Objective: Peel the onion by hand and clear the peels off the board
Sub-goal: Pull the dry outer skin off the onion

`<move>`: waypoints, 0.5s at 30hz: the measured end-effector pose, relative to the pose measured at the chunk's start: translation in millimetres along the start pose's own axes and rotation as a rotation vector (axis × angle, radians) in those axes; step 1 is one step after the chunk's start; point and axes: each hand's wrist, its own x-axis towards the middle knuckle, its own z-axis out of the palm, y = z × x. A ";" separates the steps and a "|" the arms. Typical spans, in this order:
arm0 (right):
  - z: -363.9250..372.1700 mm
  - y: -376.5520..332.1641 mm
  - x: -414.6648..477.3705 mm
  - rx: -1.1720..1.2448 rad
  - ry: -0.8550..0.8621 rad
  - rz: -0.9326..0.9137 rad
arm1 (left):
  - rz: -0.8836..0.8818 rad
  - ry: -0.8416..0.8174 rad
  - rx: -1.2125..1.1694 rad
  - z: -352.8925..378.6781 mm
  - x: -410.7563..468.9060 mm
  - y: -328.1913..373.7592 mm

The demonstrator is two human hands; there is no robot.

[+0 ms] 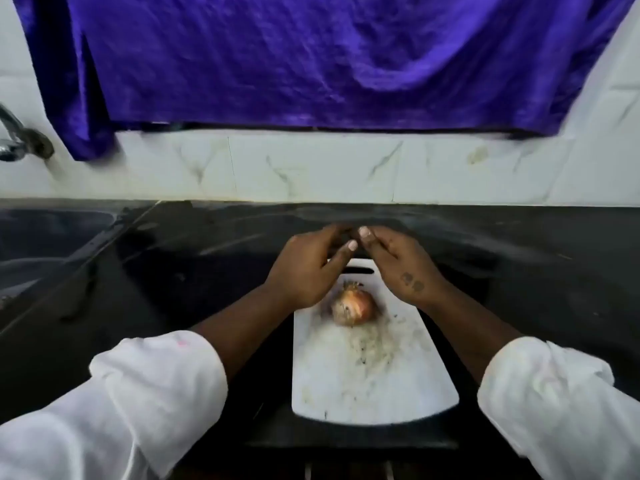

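An onion [353, 308] with brownish skin and a tufted root end lies on the far half of a white cutting board [374, 386]. Small bits of peel [370, 344] are scattered on the board just in front of it. My left hand [304, 271] and my right hand [401, 268] hover above the board's far end, beyond the onion and not touching it. Their fingertips meet over the board's handle slot. The fingers are loosely bent, and I see nothing held between them. That area is blurred.
The board sits on a dark countertop [536, 271]. A sink [45, 237] with a metal tap [20, 140] is at the left. A purple cloth [311, 57] hangs over the white tiled wall behind.
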 end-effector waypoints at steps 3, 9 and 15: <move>-0.2 4.1 -26.2 -0.011 0.105 0.053 | 0.040 -0.083 0.045 2.0 -22.0 1.1; 0.7 1.6 -58.5 -0.112 0.072 0.084 | 0.033 -0.303 0.272 15.7 -35.5 14.7; 0.2 7.3 -54.5 0.139 0.134 0.071 | 0.067 -0.185 -0.232 21.8 -24.0 18.1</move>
